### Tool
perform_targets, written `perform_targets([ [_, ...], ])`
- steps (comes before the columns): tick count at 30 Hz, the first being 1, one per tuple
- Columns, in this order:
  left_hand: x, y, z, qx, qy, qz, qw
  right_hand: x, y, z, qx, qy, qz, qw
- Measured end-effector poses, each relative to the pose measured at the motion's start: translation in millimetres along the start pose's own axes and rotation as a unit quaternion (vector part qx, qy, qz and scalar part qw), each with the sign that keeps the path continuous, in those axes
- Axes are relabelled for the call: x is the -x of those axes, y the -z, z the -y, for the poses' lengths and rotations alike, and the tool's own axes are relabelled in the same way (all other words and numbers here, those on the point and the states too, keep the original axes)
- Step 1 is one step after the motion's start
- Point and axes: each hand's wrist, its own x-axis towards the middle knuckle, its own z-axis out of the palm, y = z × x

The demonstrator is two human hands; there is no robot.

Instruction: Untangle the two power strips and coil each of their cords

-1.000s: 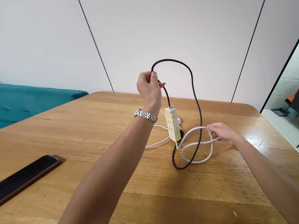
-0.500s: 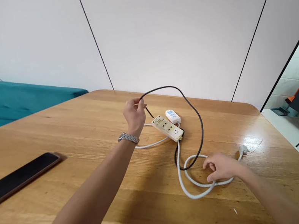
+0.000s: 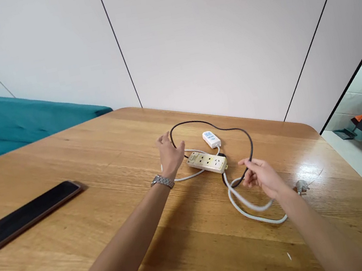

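The power strip [image 3: 207, 162] lies flat near the middle of the wooden table [image 3: 100, 154], sockets facing up. Its long axis runs almost crosswise to the person, at a slight slant: the labelled end points left and a little away, toward the left hand [image 3: 172, 152], and the other end points right and a little nearer, toward the right hand [image 3: 260, 176].

The left hand is spread wide, thumb well away from the fingers, just beside the labelled end. The black cord [image 3: 212, 125] curves right by it; I can't tell whether the two touch. The right hand is half curled with the forefinger stretched out across the black cord, and from here I can't say whether it has hold of it.

That black cord arches behind the strip in a wide loop and comes down on the right. A thick white cable [image 3: 244, 199] leaves the strip's right end and coils beneath the right hand and forearm, with its plug [image 3: 302, 186] lying just beyond. Close behind the strip sits a small white socket block [image 3: 211, 139], its thin cord bending toward the strip. A black tablet-like slab [image 3: 29, 216] lies well apart to the left, clear of the cords.
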Motion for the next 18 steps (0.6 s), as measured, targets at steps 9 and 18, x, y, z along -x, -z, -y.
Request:
perform_targets([
  [9,71.2,-7.2,-103.3,0.218,-0.173,0.314,0.908,4.4,2.9,46.5,0.182,0.233,-0.104,0.950],
  [18,107.1,-42.2,-83.0,0.065,-0.417,0.348,0.837,5.7,23.8,30.9,-0.074,0.110,-0.137,0.982],
])
